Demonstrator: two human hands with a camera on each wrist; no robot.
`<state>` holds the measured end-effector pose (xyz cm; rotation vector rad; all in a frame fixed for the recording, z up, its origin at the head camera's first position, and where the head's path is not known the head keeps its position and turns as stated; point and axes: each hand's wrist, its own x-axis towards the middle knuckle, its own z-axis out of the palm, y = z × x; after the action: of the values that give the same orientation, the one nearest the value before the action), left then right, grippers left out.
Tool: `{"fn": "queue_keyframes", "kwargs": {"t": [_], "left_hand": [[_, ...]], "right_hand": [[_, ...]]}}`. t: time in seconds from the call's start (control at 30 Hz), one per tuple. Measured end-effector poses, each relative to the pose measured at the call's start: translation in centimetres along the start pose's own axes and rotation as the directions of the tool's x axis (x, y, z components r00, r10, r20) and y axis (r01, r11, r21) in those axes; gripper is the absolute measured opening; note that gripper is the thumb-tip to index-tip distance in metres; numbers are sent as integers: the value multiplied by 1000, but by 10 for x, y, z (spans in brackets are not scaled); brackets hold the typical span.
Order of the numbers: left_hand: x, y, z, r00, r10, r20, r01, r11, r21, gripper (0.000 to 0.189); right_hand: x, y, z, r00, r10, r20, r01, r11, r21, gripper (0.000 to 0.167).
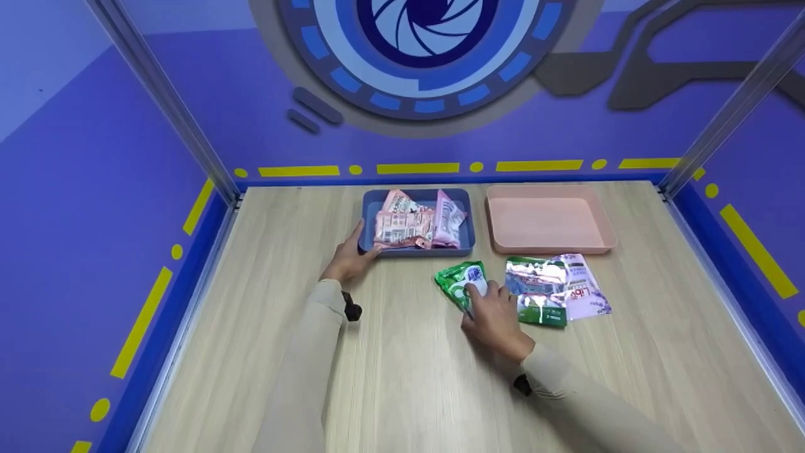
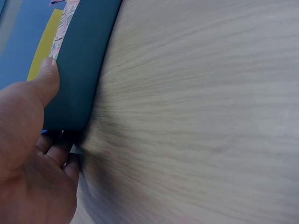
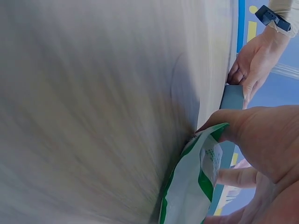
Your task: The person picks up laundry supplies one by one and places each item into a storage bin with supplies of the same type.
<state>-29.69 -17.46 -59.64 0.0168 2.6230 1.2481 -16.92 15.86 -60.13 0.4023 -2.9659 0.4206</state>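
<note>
At the left front corner of a blue-grey tray [image 1: 418, 252], my left hand [image 1: 349, 259] grips the wall, its thumb by the rim and its other fingers curled round the corner in the left wrist view. Several pink snack-like packets [image 1: 402, 229] lie in that tray, one of them more lilac [image 1: 448, 225] and leaning at the right. My right hand [image 1: 497, 318] pinches a green and white pouch [image 1: 450, 280] in front of the trays. In the right wrist view the pouch [image 3: 187, 193] is tilted between thumb and fingers, its lower edge close over the table.
A pink tray [image 1: 547, 223] with nothing in it stands right of the blue-grey one. Just before it lie a shiny dark-green pouch [image 1: 541, 314] and a lilac pouch [image 1: 586, 292], overlapping. Purple panels [image 1: 402, 148] enclose the wooden table [image 1: 402, 377] at the back and sides.
</note>
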Motion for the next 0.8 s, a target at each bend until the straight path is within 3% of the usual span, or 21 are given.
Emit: {"fn": "queue_keyframes", "kwargs": {"t": [0.27, 0.53, 0.8], "left_hand": [[0, 0, 0, 1000, -21, 4, 21, 1000, -19, 89], [0, 0, 0, 1000, 23, -14, -22, 1000, 17, 89], [0, 0, 1, 1000, 11, -18, -10, 1000, 14, 89]], "right_hand": [[0, 0, -3, 1000, -21, 4, 21, 1000, -4, 55], [2, 3, -1, 996, -61, -67, 61, 998, -2, 42], [6, 7, -8, 1000, -19, 15, 18, 996, 82, 52]]}}
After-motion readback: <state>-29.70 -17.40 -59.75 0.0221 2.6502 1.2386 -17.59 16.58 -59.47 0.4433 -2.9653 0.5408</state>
